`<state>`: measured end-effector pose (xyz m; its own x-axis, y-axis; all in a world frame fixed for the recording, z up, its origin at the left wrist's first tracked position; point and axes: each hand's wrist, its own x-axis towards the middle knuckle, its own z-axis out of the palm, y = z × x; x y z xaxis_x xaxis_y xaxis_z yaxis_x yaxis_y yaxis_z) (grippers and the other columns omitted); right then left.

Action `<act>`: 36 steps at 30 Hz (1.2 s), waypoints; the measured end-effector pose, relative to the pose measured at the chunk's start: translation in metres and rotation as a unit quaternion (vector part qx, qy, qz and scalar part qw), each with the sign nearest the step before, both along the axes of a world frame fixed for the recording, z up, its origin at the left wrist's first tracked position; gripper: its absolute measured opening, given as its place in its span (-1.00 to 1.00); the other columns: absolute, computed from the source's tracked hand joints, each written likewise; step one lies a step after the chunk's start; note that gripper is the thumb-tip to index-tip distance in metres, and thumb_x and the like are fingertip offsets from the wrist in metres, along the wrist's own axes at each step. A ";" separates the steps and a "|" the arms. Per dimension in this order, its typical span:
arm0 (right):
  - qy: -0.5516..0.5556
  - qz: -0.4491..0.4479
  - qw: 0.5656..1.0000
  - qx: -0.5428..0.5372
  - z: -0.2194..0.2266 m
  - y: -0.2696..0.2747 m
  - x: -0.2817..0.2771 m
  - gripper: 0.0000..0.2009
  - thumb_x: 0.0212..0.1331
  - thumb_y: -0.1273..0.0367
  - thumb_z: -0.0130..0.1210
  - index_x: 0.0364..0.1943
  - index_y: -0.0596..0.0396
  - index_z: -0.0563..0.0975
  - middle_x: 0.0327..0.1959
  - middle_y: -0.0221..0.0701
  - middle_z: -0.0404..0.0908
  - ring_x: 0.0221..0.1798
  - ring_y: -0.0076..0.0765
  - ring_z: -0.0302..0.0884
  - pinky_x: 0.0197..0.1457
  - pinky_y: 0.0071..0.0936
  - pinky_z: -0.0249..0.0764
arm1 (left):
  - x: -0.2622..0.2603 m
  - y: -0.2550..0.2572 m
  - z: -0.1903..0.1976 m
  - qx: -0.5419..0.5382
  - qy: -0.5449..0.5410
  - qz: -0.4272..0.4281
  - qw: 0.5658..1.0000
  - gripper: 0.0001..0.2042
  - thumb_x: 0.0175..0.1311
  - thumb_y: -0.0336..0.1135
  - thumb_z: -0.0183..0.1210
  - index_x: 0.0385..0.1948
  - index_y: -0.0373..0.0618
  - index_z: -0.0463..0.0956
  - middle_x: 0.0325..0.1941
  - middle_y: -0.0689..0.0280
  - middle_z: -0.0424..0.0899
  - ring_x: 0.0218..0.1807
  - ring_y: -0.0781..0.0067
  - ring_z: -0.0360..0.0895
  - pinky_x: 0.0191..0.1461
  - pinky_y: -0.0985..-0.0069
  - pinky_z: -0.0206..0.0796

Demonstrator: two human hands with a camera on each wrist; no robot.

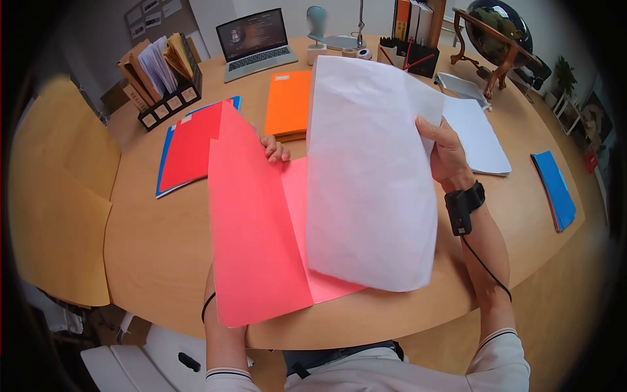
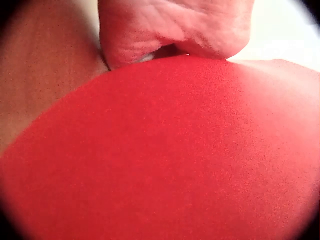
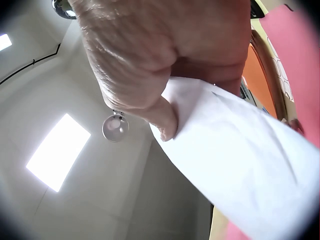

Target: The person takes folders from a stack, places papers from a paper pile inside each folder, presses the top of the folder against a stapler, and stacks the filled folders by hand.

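"What do you have from your end?"

"Through the head camera I see my right hand (image 1: 447, 150) pinching the white paper (image 1: 372, 176) near its upper right edge, thumb on the near face. The sheet hangs long and slightly creased, its lower end towards the near side of the counter (image 1: 170, 248)."

"And the left hand (image 1: 274, 149)?"

"My left has its fingers curled over the edge of the pink folder (image 1: 255, 228); the left wrist view shows that grip as well. So both hands are closed around something."

"How does the folder lie?"

"It's spread open, its left flap tilted up and its other flap partly behind the paper. I can't tell whether the paper touches that flap."

"What's around it?"

"On the left, a red folder (image 1: 192, 147) lies on a blue folder (image 1: 161, 179). An orange folder (image 1: 287, 98) sits beyond my left hand, with the laptop (image 1: 260, 59) open behind it. On the right, there's a white paper stack (image 1: 483, 140), partly hidden, and some blue folders (image 1: 554, 189) near the counter's right edge. The globe (image 1: 496, 26) stands at the far right."
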<state>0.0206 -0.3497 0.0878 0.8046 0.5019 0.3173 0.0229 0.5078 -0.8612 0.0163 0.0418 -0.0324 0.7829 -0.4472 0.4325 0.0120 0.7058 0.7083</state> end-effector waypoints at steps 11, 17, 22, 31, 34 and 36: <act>0.057 -0.087 0.937 -0.333 -0.052 0.023 -0.003 -0.64 0.20 0.47 0.22 0.09 0.27 0.56 -0.14 -0.35 0.68 -0.21 -0.49 0.65 -0.11 -0.47 0.57 | 0.001 0.001 -0.017 0.009 -0.059 0.070 0.996 -0.55 0.61 0.06 -0.21 -0.46 -0.01 0.38 -0.46 0.40 0.42 -0.11 0.35 0.46 0.17 0.42 0.24; -0.022 -0.074 0.927 -0.366 -0.046 0.036 -0.015 -0.69 0.19 0.46 0.24 0.03 0.27 0.61 -0.17 -0.39 0.69 -0.20 -0.53 0.63 -0.09 -0.48 0.56 | 0.008 -0.008 -0.027 0.024 -0.053 0.177 0.982 -0.54 0.58 0.15 -0.12 -0.45 0.00 0.39 -0.46 0.41 0.45 -0.12 0.37 0.49 0.11 0.42 0.29; -0.097 -0.077 0.927 -0.354 -0.068 0.041 -0.005 -0.73 0.19 0.45 0.27 -0.03 0.25 0.64 -0.22 -0.42 0.70 -0.20 -0.56 0.61 -0.08 -0.49 0.55 | -0.011 -0.049 0.012 0.152 0.111 0.422 0.887 -0.30 0.50 0.42 -0.32 -0.54 -0.05 0.40 -0.57 0.40 0.40 -0.50 0.53 0.35 -0.36 0.48 0.29; -0.104 -0.078 0.938 -0.321 -0.080 0.051 -0.004 -0.73 0.20 0.44 0.27 -0.04 0.28 0.62 -0.26 -0.37 0.71 -0.21 -0.49 0.63 -0.06 -0.44 0.55 | -0.019 -0.064 0.029 0.208 0.020 0.443 0.872 -0.31 0.40 0.49 -0.20 -0.64 0.01 0.23 -0.55 0.32 0.40 -0.38 0.49 0.37 -0.12 0.46 0.36; -0.151 -0.109 0.926 -0.329 -0.084 0.056 -0.004 -0.70 0.20 0.42 0.26 -0.01 0.29 0.59 -0.24 -0.29 0.71 -0.20 -0.42 0.65 -0.04 -0.41 0.55 | -0.036 -0.073 0.048 0.220 0.046 0.425 0.877 -0.31 0.40 0.50 -0.19 -0.60 -0.02 0.28 -0.54 0.36 0.39 -0.39 0.53 0.34 -0.16 0.50 0.31; -0.161 -0.122 0.916 -0.347 -0.083 0.057 -0.006 -0.68 0.20 0.41 0.25 0.00 0.28 0.58 -0.24 -0.25 0.71 -0.19 -0.38 0.66 -0.02 -0.39 0.55 | -0.030 -0.065 0.044 0.368 0.079 0.419 0.827 -0.32 0.37 0.50 -0.12 -0.52 -0.03 0.34 -0.49 0.39 0.42 -0.39 0.57 0.30 -0.21 0.52 0.26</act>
